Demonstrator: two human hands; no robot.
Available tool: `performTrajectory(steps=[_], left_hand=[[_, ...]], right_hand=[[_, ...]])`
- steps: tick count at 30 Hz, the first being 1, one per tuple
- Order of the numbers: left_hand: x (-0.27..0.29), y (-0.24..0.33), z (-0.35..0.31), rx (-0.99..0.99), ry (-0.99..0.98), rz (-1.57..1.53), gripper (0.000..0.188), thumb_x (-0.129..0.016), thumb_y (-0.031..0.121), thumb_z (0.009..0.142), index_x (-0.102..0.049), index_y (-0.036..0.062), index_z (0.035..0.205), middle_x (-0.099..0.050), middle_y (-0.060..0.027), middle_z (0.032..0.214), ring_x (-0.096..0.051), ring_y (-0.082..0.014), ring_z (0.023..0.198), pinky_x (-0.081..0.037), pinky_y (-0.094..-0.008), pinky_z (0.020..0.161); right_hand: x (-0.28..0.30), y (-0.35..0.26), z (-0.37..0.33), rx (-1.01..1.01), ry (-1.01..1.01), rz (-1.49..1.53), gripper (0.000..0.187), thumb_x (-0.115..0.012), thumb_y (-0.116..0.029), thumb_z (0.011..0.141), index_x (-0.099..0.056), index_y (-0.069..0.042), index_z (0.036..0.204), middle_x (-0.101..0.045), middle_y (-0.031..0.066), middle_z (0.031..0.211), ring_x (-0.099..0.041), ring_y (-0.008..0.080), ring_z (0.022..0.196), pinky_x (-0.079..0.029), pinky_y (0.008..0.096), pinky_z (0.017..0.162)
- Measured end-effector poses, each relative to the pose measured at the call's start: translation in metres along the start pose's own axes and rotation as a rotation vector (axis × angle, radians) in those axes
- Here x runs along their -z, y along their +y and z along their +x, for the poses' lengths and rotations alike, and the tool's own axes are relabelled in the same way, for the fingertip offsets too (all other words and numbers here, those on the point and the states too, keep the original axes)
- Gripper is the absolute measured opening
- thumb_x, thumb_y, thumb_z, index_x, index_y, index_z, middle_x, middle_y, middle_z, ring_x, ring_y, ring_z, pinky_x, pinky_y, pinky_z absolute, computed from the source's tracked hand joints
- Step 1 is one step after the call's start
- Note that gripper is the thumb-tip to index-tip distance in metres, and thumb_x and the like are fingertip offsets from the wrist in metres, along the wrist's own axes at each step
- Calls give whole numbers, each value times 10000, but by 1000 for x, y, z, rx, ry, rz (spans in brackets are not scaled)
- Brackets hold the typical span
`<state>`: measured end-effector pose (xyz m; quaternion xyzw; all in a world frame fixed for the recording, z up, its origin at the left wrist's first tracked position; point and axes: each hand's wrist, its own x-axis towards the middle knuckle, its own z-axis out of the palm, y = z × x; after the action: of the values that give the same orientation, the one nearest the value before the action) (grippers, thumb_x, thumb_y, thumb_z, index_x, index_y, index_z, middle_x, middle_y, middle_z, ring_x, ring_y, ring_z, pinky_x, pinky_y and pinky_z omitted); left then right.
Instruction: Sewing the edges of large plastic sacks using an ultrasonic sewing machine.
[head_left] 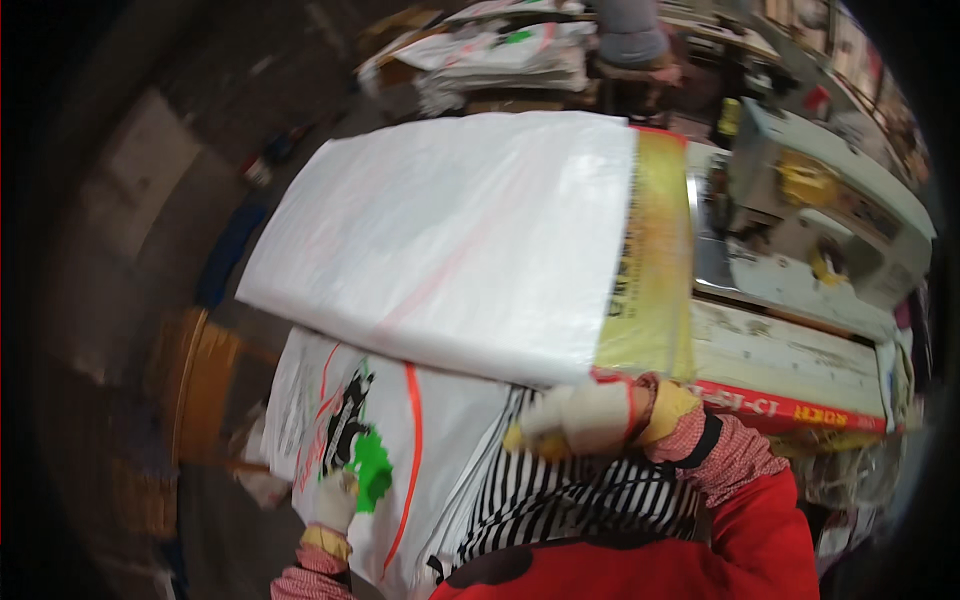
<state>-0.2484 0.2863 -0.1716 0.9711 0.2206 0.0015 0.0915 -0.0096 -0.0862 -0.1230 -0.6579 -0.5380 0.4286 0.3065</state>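
A large white woven sack (450, 230) lies flat in front of me, with a printed yellow band (645, 260) along its right end. Closer to my body is a second white sack (450, 430) printed with a green patch, black figure and red lines. My left hand (337, 500), in a pale glove, is over the left part of this printed sack; its fingers are too indistinct to read. Smeared by motion, my right hand (580, 418), in a whitish glove with yellow fingertips, is at the near right corner of the large sack, above my striped apron (570, 495).
A sewing machine (825, 200) stands on the table at the right. Beside the sacks runs a red printed strip (770, 402). Stacked white sacks (500, 60) are at the back, near a partly visible person (632, 40). A brown wooden piece (205, 390) stands at the left.
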Motion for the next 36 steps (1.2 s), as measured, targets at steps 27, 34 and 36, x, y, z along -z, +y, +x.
performTrajectory(steps=[27, 34, 36], left_hand=[[-29, 525, 398, -851, -377, -529, 180, -587, 112, 703, -597, 3, 845, -619, -153, 802, -614, -264, 723, -495, -328, 688], [-28, 474, 394, -653, -286, -812, 193, -589, 162, 751, -567, 6, 861, -597, -95, 727, -596, -213, 690, -467, -317, 645], [-18, 481, 386, -724, -21, -573, 152, -567, 154, 754, -562, 24, 833, -592, -174, 730, -590, -289, 695, -462, -358, 652]], right_hand=[[223, 199, -37, -501, 1633, 304, 315, -519, -157, 767, -572, -107, 1073, -621, 118, 926, -592, 218, 804, -458, 317, 710], [224, 133, 29, -676, 1426, -49, 338, -457, -115, 738, -577, -88, 1052, -587, 188, 937, -566, 327, 863, -441, 366, 763], [218, 136, 31, -585, 1657, -89, 323, -469, -141, 734, -583, -40, 1019, -548, 220, 1044, -504, 324, 1018, -389, 373, 878]])
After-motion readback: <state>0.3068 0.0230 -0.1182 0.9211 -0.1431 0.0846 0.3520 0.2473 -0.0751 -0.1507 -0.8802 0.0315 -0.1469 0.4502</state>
